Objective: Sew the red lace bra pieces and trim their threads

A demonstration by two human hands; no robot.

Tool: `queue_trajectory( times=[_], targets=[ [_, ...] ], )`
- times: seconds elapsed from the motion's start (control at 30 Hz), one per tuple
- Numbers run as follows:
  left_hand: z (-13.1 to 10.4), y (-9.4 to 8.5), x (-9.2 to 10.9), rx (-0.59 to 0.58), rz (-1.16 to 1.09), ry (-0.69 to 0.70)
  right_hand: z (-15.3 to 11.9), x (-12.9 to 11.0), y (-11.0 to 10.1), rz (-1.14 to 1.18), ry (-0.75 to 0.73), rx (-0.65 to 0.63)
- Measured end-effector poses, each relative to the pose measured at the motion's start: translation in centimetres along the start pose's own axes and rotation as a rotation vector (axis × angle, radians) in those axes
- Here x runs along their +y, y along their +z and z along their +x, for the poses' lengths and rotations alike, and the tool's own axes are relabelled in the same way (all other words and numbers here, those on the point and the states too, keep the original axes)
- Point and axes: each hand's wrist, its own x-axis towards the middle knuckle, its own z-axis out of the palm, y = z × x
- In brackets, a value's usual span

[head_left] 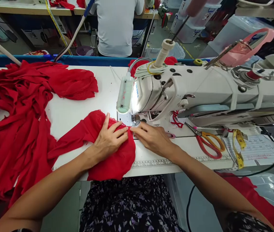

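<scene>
A piece of red fabric (124, 158) with a lacy edge lies on the white sewing table, its right edge close to the needle area of the sewing machine (161, 93). My left hand (110, 137) rests flat on this fabric with the fingers stretched out. At the fabric's right edge my right hand (152, 137) has its thumb and fingertips pinched on the cloth, just in front of the metal needle plate (127, 120). A lit lamp (125, 93) hangs beside the machine head and hides part of it.
A large heap of red fabric (18, 122) covers the table's left side. Scissors (208, 141) with orange and red handles, a yellow measuring tape (238, 148) and a written paper (259, 149) lie at right. A person in a white shirt (115, 25) sits beyond the table.
</scene>
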Motion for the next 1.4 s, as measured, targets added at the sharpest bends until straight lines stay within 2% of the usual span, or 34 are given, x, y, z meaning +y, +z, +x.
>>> queue_trajectory(
  times=[0.07,0.13,0.2,0.3,0.37,0.43,0.53,0.63,0.7,0.8,0.87,0.93,1.03,1.13,1.2,1.27,1.4],
  targets=[
    [0.0,0.1,0.0,-0.002,0.003,-0.001,0.8,-0.3,1.0,-0.071,-0.026,-0.011],
    [-0.1,0.1,0.0,-0.005,-0.002,-0.008,1.0,-0.3,1.1,-0.091,-0.032,-0.02],
    [-0.1,0.2,-0.1,-0.001,-0.009,-0.015,0.4,-0.1,0.2,-0.069,-0.053,-0.064],
    [-0.1,0.2,-0.1,0.0,-0.011,-0.013,-1.2,0.5,-2.0,0.07,-0.124,-0.212],
    [-0.1,0.2,-0.1,-0.005,-0.016,-0.014,-1.9,0.7,-2.8,0.172,-0.11,-0.25],
    [-0.1,0.1,-0.1,-0.014,-0.022,-0.018,-1.8,0.7,-2.7,0.193,-0.041,-0.155],
    [0.0,0.0,0.0,-0.023,-0.014,-0.012,-0.6,0.2,-1.0,0.106,-0.026,0.003],
    [0.0,0.0,0.0,-0.02,-0.023,-0.014,0.7,-0.3,0.6,0.024,-0.082,0.001],
    [0.0,0.0,-0.1,-0.01,-0.04,-0.023,0.6,-0.4,0.6,-0.019,-0.085,-0.008],
    [0.0,0.0,-0.1,-0.001,-0.044,-0.026,-1.3,0.2,-0.6,-0.109,-0.032,0.073],
    [-0.1,0.1,-0.2,-0.003,-0.032,-0.017,-3.4,1.2,-1.5,-0.216,0.055,0.159],
    [-0.1,0.1,-0.2,-0.001,-0.02,-0.009,-5.3,2.4,-1.8,-0.308,0.109,0.153],
    [-0.1,0.1,-0.2,0.002,-0.013,-0.006,-7.1,4.0,-0.8,-0.392,0.098,0.154],
    [0.0,0.0,-0.1,-0.003,-0.02,-0.015,-7.0,4.1,0.4,-0.399,0.128,0.177],
    [0.1,-0.1,0.0,-0.01,-0.03,-0.021,-6.1,3.2,0.4,-0.289,0.202,0.134],
    [0.1,-0.2,0.0,-0.016,-0.033,-0.019,-4.8,1.8,-0.2,-0.127,0.272,0.027],
    [0.1,-0.2,0.0,-0.016,-0.046,-0.026,-2.5,-0.6,-1.2,0.012,0.265,-0.219]
  ],
)
